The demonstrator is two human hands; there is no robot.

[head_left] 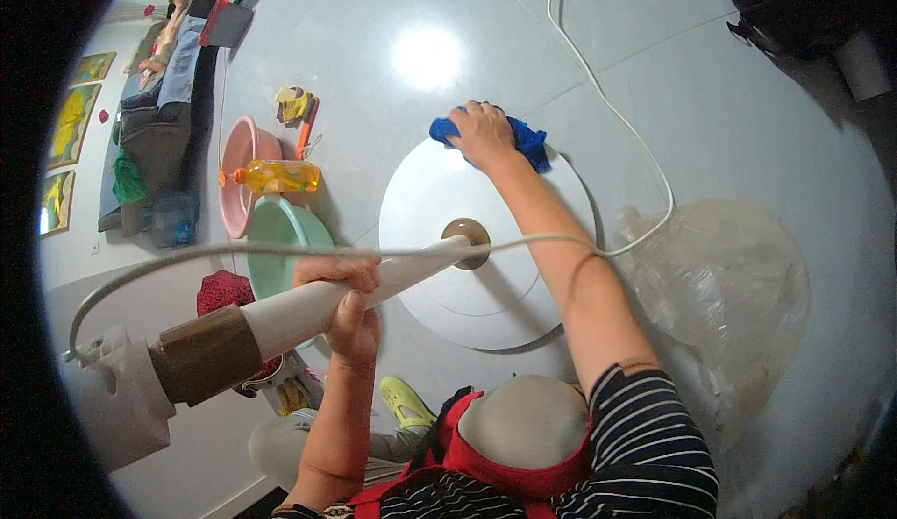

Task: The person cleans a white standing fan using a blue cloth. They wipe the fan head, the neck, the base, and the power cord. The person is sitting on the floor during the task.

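My left hand (353,312) is wrapped round the white pole (411,271) of what looks like a pedestal fan stand. A round white base (420,206) carries the pole, which rises from a brown collar (479,259). At the pole's near end are a wide brown sleeve (207,353) and a white plastic housing (117,398), partly cut off by the picture's rim. With fingers curled over it, my right hand (483,136) presses a bunched blue cloth (531,143) onto the base's far edge. Its palm side is hidden.
A pale cord (645,145) loops from the housing across my right forearm onto the floor. On the left are a pink basin (245,145), a green basin (290,229), a yellow liquid bottle (290,176) and an orange-handled tool (307,127). Clear plastic sheeting (729,285) lies right.
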